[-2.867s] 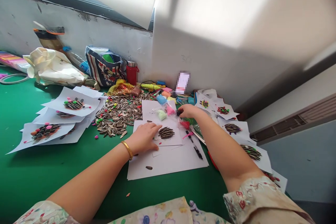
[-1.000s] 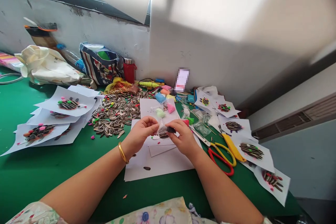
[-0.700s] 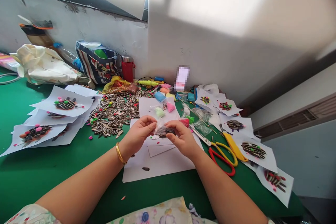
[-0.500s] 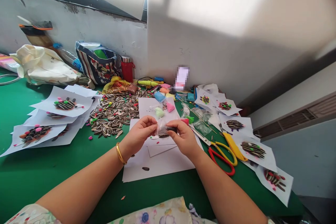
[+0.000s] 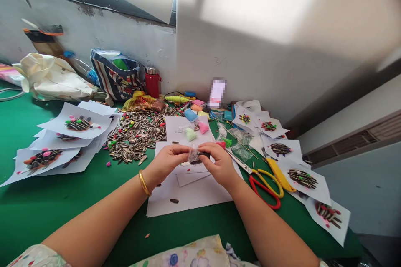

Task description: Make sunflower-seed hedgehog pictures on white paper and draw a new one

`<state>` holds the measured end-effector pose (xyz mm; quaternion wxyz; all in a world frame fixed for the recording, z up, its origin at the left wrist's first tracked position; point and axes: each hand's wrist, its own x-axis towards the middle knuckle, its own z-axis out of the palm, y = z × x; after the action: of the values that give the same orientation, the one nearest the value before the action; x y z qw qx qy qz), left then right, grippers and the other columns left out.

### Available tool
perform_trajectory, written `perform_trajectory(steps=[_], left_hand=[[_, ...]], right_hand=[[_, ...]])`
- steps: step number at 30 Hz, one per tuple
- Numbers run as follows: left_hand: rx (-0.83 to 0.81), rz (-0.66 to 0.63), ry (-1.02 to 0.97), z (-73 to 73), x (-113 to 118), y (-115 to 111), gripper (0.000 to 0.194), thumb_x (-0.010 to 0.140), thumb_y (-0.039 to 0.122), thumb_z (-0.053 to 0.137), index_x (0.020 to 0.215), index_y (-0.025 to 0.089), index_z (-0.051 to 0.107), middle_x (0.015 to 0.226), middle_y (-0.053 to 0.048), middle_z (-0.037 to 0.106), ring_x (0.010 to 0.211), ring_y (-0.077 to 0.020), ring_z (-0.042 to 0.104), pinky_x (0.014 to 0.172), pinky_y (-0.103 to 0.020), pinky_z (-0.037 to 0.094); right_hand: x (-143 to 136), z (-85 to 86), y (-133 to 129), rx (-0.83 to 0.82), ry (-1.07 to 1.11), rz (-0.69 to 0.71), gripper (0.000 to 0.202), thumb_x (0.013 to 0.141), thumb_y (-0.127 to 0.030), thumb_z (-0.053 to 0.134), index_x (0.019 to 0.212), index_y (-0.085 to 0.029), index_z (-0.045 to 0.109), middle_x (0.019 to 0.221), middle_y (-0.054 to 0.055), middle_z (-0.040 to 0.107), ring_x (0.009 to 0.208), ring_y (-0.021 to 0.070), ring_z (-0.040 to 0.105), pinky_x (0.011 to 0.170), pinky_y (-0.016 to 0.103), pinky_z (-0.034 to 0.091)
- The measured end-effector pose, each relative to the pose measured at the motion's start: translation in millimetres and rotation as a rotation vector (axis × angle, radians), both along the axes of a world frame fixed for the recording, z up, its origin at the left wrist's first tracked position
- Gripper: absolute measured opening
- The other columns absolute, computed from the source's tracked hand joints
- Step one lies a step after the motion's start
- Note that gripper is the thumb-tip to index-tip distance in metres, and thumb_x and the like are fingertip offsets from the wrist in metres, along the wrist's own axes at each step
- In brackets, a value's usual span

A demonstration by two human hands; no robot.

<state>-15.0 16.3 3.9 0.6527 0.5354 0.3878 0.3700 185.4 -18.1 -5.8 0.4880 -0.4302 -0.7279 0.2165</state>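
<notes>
Both hands are closed on a small clear plastic bag [image 5: 193,152] above white paper sheets [image 5: 194,202]. My left hand [image 5: 167,164], with a gold bangle at its wrist, pinches the bag's left side. On the other side, my right hand [image 5: 220,167] grips the bag where something dark [image 5: 205,154] shows between the fingers; its kind is not clear. Under the hands, a smaller paper [image 5: 191,178] carries dark seeds, partly hidden. A single sunflower seed [image 5: 174,201] lies on the sheet nearer to me. Beyond the hands sit a pale green clay pack [image 5: 190,134] and a pink one [image 5: 203,127].
Left of the hands is a heap of sunflower seeds [image 5: 138,137], with seed-decorated papers [image 5: 75,121] farther left. On the right lie scissors [image 5: 266,183], a yellow utility knife [image 5: 280,175] and more decorated papers [image 5: 313,185]. A red bottle [image 5: 152,84] stands at the back.
My left hand has shifted slightly right and lower, closer to my right hand. The clear bag between them looks more bunched. The things on the table have not moved.
</notes>
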Motion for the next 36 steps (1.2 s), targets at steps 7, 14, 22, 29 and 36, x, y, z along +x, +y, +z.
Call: perform_trajectory(steps=[7,14,22,29,36], left_hand=[[0.197,-0.033,0.17,0.4,0.0,0.1,0.024,0.075,0.028,0.068,0.094,0.022,0.079,0.094,-0.004,0.073,0.084,-0.0183,0.064,0.078,-0.029,0.049],[0.643,0.051,0.466,-5.5,-0.6,-3.5,0.009,0.08,0.028,0.07,0.078,0.024,0.077,0.077,-0.003,0.069,0.075,-0.0183,0.061,0.069,-0.029,0.046],[0.905,0.129,0.561,-8.9,0.4,-8.6,0.011,0.084,0.024,0.065,0.087,0.024,0.076,0.082,-0.006,0.069,0.078,-0.0197,0.062,0.072,-0.031,0.046],[1.014,0.208,0.534,-6.2,0.1,-12.9,0.016,0.087,0.032,0.063,0.081,0.023,0.074,0.079,-0.007,0.067,0.075,-0.0204,0.06,0.072,-0.032,0.045],[0.895,0.142,0.541,-5.8,2.1,-11.2,0.015,0.087,0.034,0.065,0.082,0.023,0.074,0.083,-0.005,0.067,0.08,-0.0202,0.061,0.074,-0.031,0.046]], right_hand=[[-4.3,-4.5,0.1,-0.048,0.065,-0.007,0.016,0.083,-0.014,0.061,0.096,-0.023,0.064,0.101,0.005,0.066,0.094,0.0189,0.063,0.079,0.033,0.053],[-10.3,-5.8,-2.4,-0.097,0.04,-0.028,0.009,0.084,-0.016,0.06,0.089,-0.022,0.065,0.086,0.003,0.065,0.08,0.0164,0.06,0.071,0.03,0.05],[-11.5,-8.3,-2.3,-0.199,0.15,0.013,0.006,0.085,-0.026,0.064,0.087,-0.022,0.066,0.085,0.003,0.068,0.078,0.0172,0.062,0.07,0.031,0.052],[-11.7,-4.3,-4.2,-0.298,0.233,0.102,0.01,0.087,-0.03,0.062,0.092,-0.021,0.066,0.088,0.003,0.067,0.079,0.0164,0.062,0.07,0.03,0.052],[-16.4,-4.4,-5.2,-0.13,0.187,0.023,0.003,0.087,-0.024,0.062,0.083,-0.022,0.062,0.087,0.003,0.064,0.082,0.0172,0.06,0.072,0.031,0.051]])
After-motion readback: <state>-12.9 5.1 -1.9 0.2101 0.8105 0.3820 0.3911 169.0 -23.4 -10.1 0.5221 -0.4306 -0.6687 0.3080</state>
